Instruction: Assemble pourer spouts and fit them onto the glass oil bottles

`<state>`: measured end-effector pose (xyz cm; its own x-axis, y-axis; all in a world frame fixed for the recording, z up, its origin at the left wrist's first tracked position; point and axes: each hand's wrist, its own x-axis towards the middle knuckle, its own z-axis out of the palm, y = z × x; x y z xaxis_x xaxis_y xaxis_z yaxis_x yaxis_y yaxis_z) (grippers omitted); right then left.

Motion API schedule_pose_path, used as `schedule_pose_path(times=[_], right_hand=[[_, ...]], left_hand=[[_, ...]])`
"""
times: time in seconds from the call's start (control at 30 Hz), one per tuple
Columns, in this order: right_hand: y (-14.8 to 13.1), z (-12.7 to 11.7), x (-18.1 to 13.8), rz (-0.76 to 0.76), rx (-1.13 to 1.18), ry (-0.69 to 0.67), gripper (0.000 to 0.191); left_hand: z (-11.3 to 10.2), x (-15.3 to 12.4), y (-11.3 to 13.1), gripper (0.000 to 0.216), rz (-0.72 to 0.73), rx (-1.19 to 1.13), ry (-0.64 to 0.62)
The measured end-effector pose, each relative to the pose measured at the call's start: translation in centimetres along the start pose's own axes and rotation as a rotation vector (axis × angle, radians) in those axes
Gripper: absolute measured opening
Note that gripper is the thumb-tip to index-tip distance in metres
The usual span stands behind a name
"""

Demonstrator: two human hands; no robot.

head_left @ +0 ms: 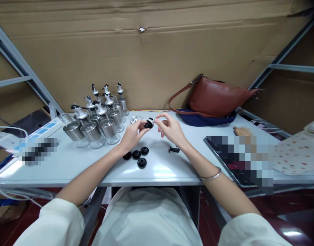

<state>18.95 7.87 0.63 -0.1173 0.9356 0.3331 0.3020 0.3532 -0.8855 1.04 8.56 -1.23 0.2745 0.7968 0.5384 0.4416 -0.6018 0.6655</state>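
Observation:
Above the middle of the table, my left hand (132, 135) is closed around a bottle pourer top (148, 123), silver with a black stopper underneath. My right hand (172, 130) comes in from the other side, its thumb and forefinger pinched at the small black and silver spout end of that pourer. Just behind the left fingers lie some silver parts (133, 119), partly hidden. In front of my left hand several round black stoppers (141, 162) rest on the tabletop, one partly covered by my wrist. A black lever piece (174, 149) lies beside my right forearm.
Several glass bottles (90, 131) with steel sleeves and pourers crowd the left side, near a white power strip (49, 126). A brown leather bag (213, 97) sits on dark blue cloth at the back right. A tablet-like device (223, 159) lies right, partly blurred. Cardboard (157, 68) walls the back.

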Motion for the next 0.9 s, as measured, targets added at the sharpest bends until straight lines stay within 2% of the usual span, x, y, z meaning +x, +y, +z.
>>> schedule_pose_path(times=[0.2, 0.3, 0.4, 0.6, 0.73, 0.9], right_hand=[[0.77, 0.66, 0.07, 0.018, 0.077, -0.206, 0.029], [0.88, 0.73, 0.12, 0.056, 0.163, -0.225, 0.028], [0.56, 0.45, 0.23, 0.102, 0.283, -0.201, 0.031], [0.18, 0.13, 0.33, 0.118, 0.348, -0.235, 0.038], [0.26, 0.22, 0.33, 0.077, 0.360, -0.268, 0.039], [0.35, 0.02, 0.44, -0.014, 0.346, -0.257, 0.042]], left_hand=[[-0.11, -0.24, -0.17, 0.018, 0.112, 0.148, -0.042], [-0.18, -0.31, -0.04, 0.019, 0.170, 0.134, -0.059], [-0.18, -0.30, 0.22, 0.022, 0.197, 0.022, -0.051], [0.23, -0.41, 0.67, 0.023, -0.048, -0.375, -0.009], [0.43, -0.20, 0.71, 0.037, -0.167, -0.484, 0.045], [0.42, 0.11, 0.76, 0.047, -0.260, -0.635, -0.137]])
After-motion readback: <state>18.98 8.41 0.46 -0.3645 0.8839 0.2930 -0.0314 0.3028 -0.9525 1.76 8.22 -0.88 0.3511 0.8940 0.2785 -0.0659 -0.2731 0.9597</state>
